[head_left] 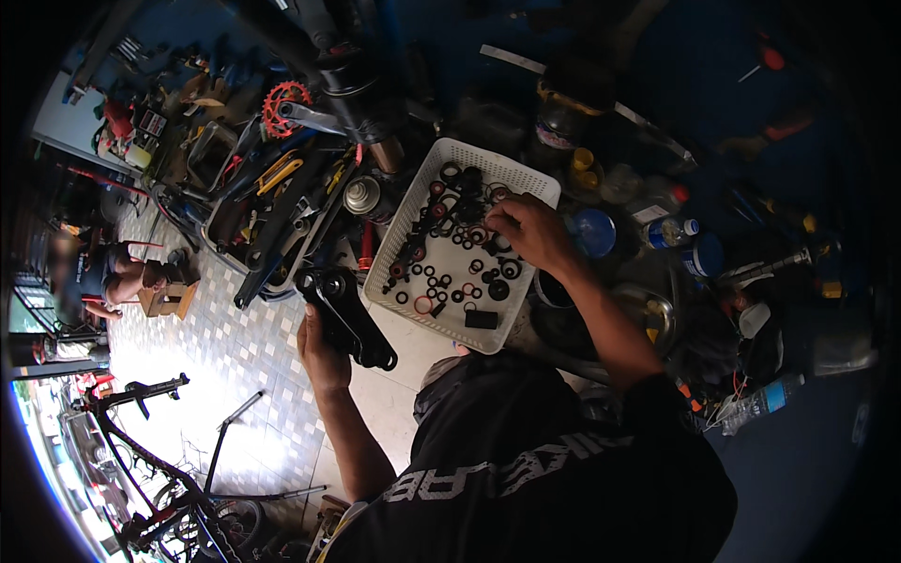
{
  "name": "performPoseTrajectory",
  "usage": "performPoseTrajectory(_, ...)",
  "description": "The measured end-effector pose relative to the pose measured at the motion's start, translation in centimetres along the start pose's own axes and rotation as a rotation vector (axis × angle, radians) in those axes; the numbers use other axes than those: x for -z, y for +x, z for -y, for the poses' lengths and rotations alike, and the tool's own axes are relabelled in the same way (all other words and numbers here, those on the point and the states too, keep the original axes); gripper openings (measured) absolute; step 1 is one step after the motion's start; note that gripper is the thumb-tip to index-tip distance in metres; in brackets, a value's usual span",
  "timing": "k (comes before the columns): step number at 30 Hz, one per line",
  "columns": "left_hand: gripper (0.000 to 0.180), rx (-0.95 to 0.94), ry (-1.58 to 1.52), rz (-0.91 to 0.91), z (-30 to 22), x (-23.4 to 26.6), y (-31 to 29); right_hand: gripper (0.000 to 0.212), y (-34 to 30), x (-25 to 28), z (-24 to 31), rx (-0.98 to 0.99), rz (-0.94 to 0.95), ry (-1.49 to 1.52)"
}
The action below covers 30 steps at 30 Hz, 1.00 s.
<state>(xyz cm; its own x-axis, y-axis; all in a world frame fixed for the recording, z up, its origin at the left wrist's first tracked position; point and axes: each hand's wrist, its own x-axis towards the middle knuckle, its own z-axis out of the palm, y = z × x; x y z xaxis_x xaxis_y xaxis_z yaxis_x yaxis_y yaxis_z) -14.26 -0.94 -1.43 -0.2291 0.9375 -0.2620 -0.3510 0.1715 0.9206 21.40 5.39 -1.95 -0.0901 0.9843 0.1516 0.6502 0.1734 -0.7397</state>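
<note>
My left hand (324, 355) is closed round a black bike suspension link (349, 319), a two-armed part with round holes at its ends, held upright left of the basket. The fingers behind the part are mostly hidden. A white plastic basket (382, 272) with perforated walls stands in front of me. Many small black rings (463, 235), some red-brown rings (423, 305) and a short black tube (481, 320) lie in it. My right hand (533, 230) reaches over the basket's right side, fingers bent together close to the rings. Whatever its fingertips pinch is too small to make out.
Left of the basket stand a spray can (362, 196) and a tray of hand tools (282, 220). A bike fork (361, 103) hangs above. Bottles (668, 232) and jars crowd the right. A bike frame (155, 460) stands lower left; another person (103, 272) sits far left.
</note>
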Motion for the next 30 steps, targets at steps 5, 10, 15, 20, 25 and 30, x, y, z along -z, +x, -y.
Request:
performPoseTrajectory(5, 0.046, 0.133, -0.236, 0.178, 1.5, 2.0, -0.4, 0.027, 1.0, -2.1, -0.3, 0.015, 0.075, 0.079)
performPoseTrajectory(10, 0.040, 0.141, -0.334, 0.146, 1.8, 1.4, -0.7, 0.027, 2.5, -3.8, 0.2, 0.124, 0.091, 0.018)
performPoseTrajectory(15, 0.053, 0.120, -0.445, 0.318, 3.8, 2.9, -0.9, 0.017, 4.4, -3.0, -2.1, 0.018, 0.011, 0.038)
performPoseTrajectory(20, 0.066, 0.289, -0.675, 0.422, 5.2, 3.0, -0.6, 0.029, 5.8, -2.0, -4.5, -0.059, 0.130, -0.207)
performPoseTrajectory(25, 0.067, 0.301, -0.676, 0.440, 6.2, 1.4, -0.3, 0.033, 5.8, -5.9, -2.2, 0.275, 0.190, -0.318)
performPoseTrajectory(30, 0.063, 0.295, -0.595, 0.455, 5.3, -0.2, -0.3, 0.054, 5.8, -9.0, -1.4, 0.491, 0.178, -0.516)
